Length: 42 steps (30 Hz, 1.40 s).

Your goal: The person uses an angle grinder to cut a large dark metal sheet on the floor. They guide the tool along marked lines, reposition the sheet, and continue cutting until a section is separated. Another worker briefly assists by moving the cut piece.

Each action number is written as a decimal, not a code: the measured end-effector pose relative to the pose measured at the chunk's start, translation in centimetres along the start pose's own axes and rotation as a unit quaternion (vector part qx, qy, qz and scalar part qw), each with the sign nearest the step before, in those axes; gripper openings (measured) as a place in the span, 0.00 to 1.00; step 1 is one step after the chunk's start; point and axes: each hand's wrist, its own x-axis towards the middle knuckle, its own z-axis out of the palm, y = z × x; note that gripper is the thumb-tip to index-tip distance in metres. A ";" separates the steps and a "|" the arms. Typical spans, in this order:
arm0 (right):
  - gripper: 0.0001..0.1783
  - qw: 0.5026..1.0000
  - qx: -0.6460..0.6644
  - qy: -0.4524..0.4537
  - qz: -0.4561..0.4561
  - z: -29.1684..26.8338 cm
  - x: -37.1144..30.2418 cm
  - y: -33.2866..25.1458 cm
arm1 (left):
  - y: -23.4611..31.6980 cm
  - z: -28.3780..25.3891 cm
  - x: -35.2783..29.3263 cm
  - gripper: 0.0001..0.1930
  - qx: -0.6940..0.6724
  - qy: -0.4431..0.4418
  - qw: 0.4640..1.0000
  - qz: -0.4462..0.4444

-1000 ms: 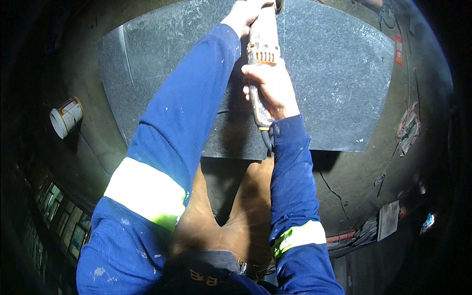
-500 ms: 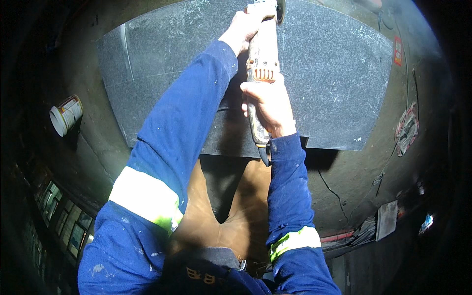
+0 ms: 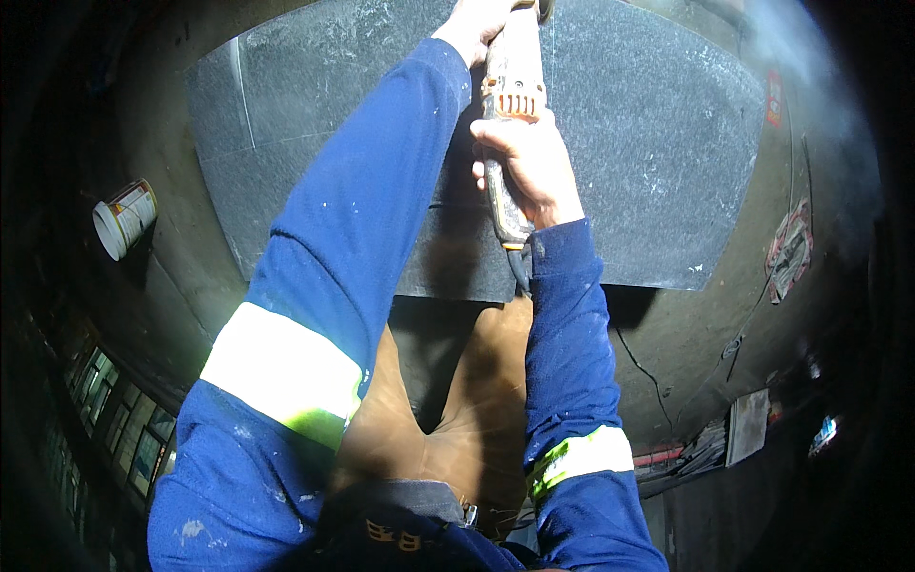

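Fingers (image 3: 479, 172) of your right hand (image 3: 537, 172) and left hand (image 3: 471, 32) grip the grinder (image 3: 516, 71) over the slab (image 3: 658, 143); haze (image 3: 805, 52) beyond its right suggests work underway; finished portion, remainder unclear.

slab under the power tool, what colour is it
The slab is dark grey with pale marks, clearest in the head view.

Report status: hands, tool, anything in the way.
Left hand on front of grinder, right hand round rear handle. Grinder over dark slab, tip cut off by top edge. Haze upper right, nothing seen blocking hands.
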 end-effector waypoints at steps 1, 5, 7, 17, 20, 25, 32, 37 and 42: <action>0.25 1.000 -0.002 -0.007 0.009 -0.1 0.2 -0.2 | 0.1 0.0 0.1 0.22 0.000 0.002 1.000 -0.003; 0.26 1.000 0.001 0.006 0.003 0.3 -0.1 -0.2 | 0.5 0.0 -0.6 0.22 -0.002 0.011 1.000 -0.018; 0.24 1.000 0.014 0.006 0.000 0.1 -0.7 0.3 | 0.3 0.4 -1.8 0.22 -0.004 0.023 0.999 -0.031; 0.20 0.999 0.044 0.015 0.004 0.0 -3.1 3.0 | 0.2 1.5 -6.4 0.22 0.010 0.077 0.995 -0.054; 0.20 0.999 0.042 0.025 0.001 0.1 -3.0 2.6 | -0.3 1.6 -5.8 0.22 -0.002 0.061 0.997 -0.040; 0.22 1.000 0.019 -0.016 0.015 -0.2 -1.4 1.2 | -0.6 0.7 -2.4 0.23 -0.035 0.007 0.999 -0.005; 0.26 1.000 0.005 -0.004 0.002 0.2 -0.3 -0.4 | 0.2 -0.1 -0.1 0.24 -0.013 0.003 1.000 -0.016; 0.19 1.000 -0.005 0.004 0.012 0.0 -1.1 0.9 | -0.4 0.2 -1.8 0.24 -0.022 -0.002 1.000 -0.004; 0.20 0.999 0.023 0.029 0.002 0.1 -3.3 2.4 | 1.8 2.6 -7.1 0.25 -0.023 0.012 0.997 -0.069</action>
